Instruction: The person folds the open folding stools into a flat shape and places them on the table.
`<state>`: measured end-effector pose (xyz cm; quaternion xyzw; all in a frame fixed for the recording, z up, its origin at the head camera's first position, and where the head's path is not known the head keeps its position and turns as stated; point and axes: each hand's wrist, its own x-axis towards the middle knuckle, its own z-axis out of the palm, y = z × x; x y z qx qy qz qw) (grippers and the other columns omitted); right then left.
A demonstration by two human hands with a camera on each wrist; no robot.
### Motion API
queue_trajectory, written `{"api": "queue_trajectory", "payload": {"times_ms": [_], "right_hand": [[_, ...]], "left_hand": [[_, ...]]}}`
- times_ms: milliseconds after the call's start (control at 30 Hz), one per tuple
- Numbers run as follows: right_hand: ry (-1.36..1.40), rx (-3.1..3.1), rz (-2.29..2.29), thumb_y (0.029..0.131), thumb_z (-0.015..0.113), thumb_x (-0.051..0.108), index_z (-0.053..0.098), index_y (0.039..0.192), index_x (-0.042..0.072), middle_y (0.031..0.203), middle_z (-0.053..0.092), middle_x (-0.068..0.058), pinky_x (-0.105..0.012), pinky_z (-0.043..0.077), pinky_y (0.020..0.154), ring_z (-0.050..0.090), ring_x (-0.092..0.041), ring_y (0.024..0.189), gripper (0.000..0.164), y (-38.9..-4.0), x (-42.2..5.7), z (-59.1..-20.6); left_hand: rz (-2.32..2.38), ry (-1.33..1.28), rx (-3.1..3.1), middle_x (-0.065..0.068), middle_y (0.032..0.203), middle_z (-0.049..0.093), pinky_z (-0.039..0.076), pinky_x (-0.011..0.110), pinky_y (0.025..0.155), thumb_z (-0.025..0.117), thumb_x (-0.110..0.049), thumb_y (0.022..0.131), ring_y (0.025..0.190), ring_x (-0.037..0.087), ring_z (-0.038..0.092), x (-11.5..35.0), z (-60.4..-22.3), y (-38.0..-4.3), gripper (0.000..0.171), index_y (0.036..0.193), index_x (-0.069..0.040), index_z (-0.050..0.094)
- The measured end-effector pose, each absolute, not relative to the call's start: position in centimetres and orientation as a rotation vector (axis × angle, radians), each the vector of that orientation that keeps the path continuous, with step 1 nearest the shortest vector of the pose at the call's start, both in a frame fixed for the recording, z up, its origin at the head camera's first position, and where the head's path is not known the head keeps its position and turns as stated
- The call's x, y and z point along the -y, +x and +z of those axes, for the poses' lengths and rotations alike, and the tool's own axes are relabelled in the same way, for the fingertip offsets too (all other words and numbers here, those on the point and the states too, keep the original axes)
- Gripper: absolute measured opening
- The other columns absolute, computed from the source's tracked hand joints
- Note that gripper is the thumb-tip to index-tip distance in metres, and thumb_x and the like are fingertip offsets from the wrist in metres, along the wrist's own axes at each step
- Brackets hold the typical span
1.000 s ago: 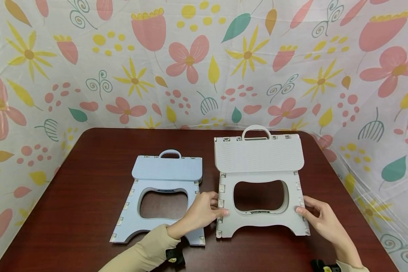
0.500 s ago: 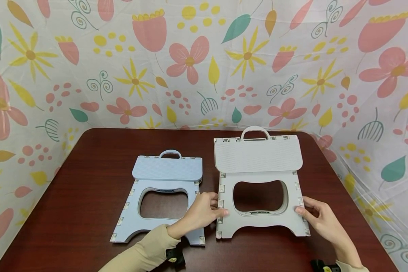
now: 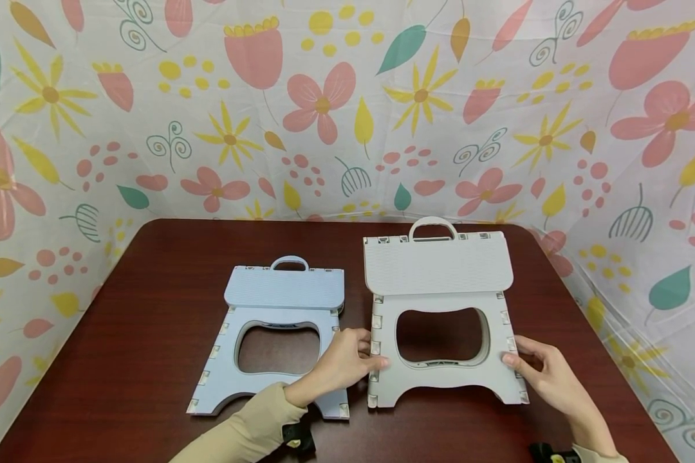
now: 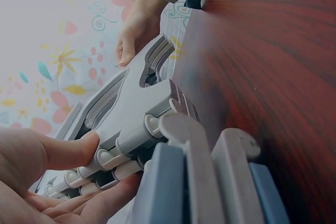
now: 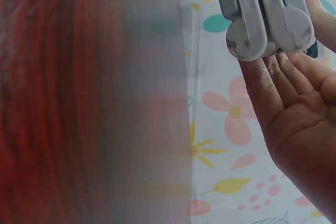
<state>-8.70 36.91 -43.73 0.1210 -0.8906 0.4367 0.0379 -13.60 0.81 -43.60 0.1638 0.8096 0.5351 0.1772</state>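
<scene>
A light grey folding step stool, folded flat with its carry handle at the far end, is between the two hands. My left hand grips its left hinged edge, thumb on the front face. In the left wrist view the fingers reach under the hinge knuckles. On the opposite edge, my right hand holds the lower part, thumb in front. Its fingers pass behind the stool's leg end in the right wrist view. A smaller pale blue folding stool, also folded, lies just left, partly covered by my left forearm.
Both stools are on a dark reddish-brown table with rounded far corners. A white curtain printed with flowers and leaves hangs behind and along the sides. Black bands circle the wrists over beige sleeves.
The grey stool's handle end has sunk slightly and come a little toward me, its upper right corner shifting left. Both hands keep their hold, and the blue stool stays put.
</scene>
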Motion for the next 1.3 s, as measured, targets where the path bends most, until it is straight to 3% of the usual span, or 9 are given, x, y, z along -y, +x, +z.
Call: {"api": "queue_trajectory", "payload": {"times_ms": [733, 1300], "right_hand": [[0.347, 2.762, 1.354, 0.091, 0.061, -0.002, 0.055, 0.121, -0.017, 0.102, 0.063, 0.029, -0.022, 0.051, 0.059, 0.065, 0.0, 0.073, 0.033, -8.79, -37.04, -43.81], [0.358, 2.771, 1.359, 0.091, 0.061, -0.002, 0.056, 0.119, -0.017, 0.1, 0.064, 0.028, -0.021, 0.051, 0.058, 0.065, 0.0, 0.073, 0.031, -8.91, -37.07, -43.83]], "left_hand": [[1.521, 0.463, -2.265, 0.021, 0.096, 0.072, 0.057, 0.03, 0.071, 0.079, -0.017, 0.08, 0.086, 0.026, 0.071, -0.68, -43.51, -13.46, 0.049, 0.113, 0.014, 0.06], [1.482, 0.487, -2.266, 0.022, 0.093, 0.072, 0.054, 0.025, 0.065, 0.078, -0.018, 0.082, 0.081, 0.021, 0.07, -0.68, -43.74, -13.67, 0.048, 0.112, 0.015, 0.06]]}}
